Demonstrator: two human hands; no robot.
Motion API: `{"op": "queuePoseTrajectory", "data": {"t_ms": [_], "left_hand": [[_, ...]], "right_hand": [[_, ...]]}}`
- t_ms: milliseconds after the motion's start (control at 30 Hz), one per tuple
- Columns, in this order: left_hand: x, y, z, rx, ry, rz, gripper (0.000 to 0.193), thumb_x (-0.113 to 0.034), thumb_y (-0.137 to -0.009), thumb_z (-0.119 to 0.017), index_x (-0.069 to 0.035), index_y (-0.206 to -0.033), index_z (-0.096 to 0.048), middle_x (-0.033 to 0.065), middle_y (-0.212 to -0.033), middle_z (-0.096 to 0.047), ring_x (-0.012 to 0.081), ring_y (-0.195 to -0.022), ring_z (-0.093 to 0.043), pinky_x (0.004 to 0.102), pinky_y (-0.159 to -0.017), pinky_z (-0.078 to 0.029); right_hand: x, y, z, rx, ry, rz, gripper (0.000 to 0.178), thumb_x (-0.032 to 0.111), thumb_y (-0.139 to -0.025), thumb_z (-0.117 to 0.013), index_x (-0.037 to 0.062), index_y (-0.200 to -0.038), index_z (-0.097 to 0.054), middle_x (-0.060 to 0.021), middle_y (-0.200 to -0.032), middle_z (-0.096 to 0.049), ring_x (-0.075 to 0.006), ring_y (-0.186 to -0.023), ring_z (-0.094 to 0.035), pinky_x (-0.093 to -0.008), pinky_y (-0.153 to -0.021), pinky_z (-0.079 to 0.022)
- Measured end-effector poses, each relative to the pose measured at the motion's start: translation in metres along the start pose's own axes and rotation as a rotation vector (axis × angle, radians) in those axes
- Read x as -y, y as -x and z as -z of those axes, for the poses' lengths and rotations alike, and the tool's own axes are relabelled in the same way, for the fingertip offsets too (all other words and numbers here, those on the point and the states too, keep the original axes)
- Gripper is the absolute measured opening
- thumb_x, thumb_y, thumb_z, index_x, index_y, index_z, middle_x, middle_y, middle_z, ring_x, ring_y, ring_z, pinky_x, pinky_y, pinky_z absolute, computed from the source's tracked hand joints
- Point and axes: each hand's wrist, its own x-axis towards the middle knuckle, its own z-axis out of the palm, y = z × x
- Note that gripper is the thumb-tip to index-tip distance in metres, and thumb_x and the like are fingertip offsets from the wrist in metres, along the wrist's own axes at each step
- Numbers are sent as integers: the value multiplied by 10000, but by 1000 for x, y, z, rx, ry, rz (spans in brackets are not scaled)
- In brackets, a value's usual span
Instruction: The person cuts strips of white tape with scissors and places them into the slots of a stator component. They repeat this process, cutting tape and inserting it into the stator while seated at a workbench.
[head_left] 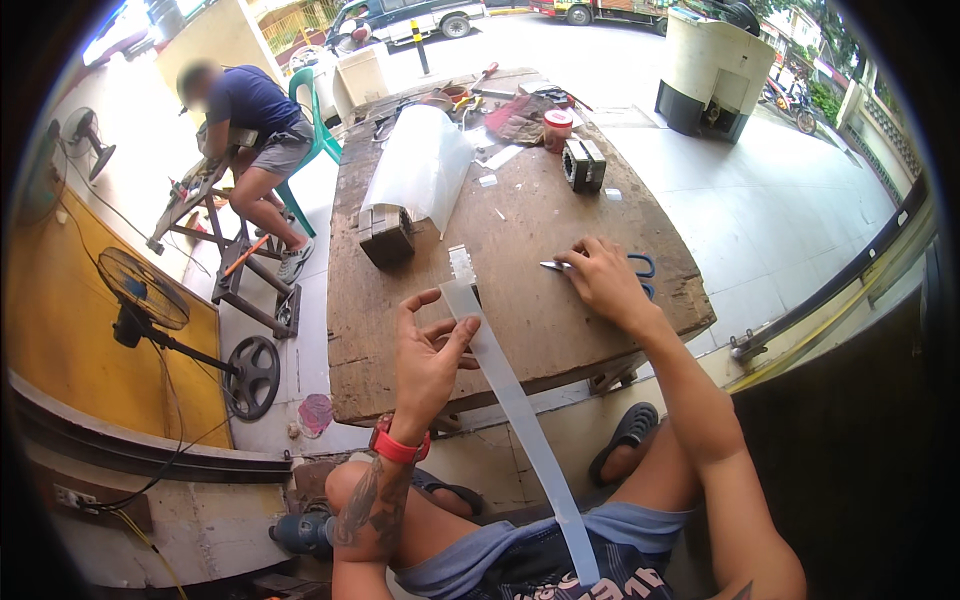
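Pinched between the thumb and fingers of my left hand (pixel 437 350) is a long translucent plastic strip (pixel 520 405). The strip runs down from the table edge to my lap. Close to its upper end is a small white piece with a notched edge (pixel 461 263). My right hand (pixel 605 280) is closed over a pair of scissors with blue handles (pixel 643 265) on the right side of the wooden table (pixel 540 330). The blade tips stick out past my fingertips, and the palm hides the middle of the scissors.
A metal stator core (pixel 386 237) stands by a rolled plastic sheet (pixel 420 165); another stator core (pixel 583 166) is farther right. Near a red-lidded jar (pixel 557 128) lie rags and tools. A person (pixel 250 125) works at a bench on the left, beyond a fan (pixel 145 290).
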Motion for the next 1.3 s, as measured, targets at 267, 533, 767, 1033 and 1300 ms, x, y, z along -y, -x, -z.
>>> {"op": "queuePoseTrajectory", "data": {"t_ms": [267, 533, 767, 1033, 1300], "left_hand": [[26, -14, -7, -37, -9, 47, 585, -217, -964, -792, -17, -1315, -369, 217, -1040, -715, 227, -861, -742, 304, -627, -624], [30, 0, -3, 9, -18, 221, 512, -230, -1014, -715, 5, -1317, -375, 217, -1043, -685, 236, -887, -747, 323, -663, -647], [27, 21, 6, 89, -51, 285, 479, -113, -978, -736, 14, -1294, -399, 185, -1020, -690, 210, -867, -747, 297, -698, -641], [28, 17, 4, 52, -58, 257, 472, -73, -950, -754, 40, -1259, -416, 171, -983, -689, 211, -851, -748, 293, -660, -636], [28, 14, 3, 44, -89, 195, 472, -90, -930, -775, 39, -1231, -435, 153, -906, -698, 193, -820, -739, 295, -654, -637]], "right_hand": [[101, 42, 11, 549, -927, -347, 416, 347, -971, -768, -20, -1160, -719, -136, -968, -790, -164, -862, -738, -309, -788, -581], [89, 22, -17, 463, -1122, -412, 407, 331, -964, -750, -43, -1125, -750, -209, -1018, -785, -230, -953, -755, -369, -864, -574], [95, 16, -16, 445, -1040, -472, 414, 331, -958, -764, -33, -1146, -706, -229, -1022, -780, -233, -938, -756, -361, -827, -572], [87, 6, 3, 336, -767, -382, 390, 347, -973, -758, -9, -1121, -694, -128, -967, -776, -170, -800, -701, -308, -711, -539], [-15, 20, 76, 200, -49, -382, 290, 267, -987, -706, 25, -1146, -716, -166, -1064, -735, -324, -994, -716, -412, -880, -549]]}}
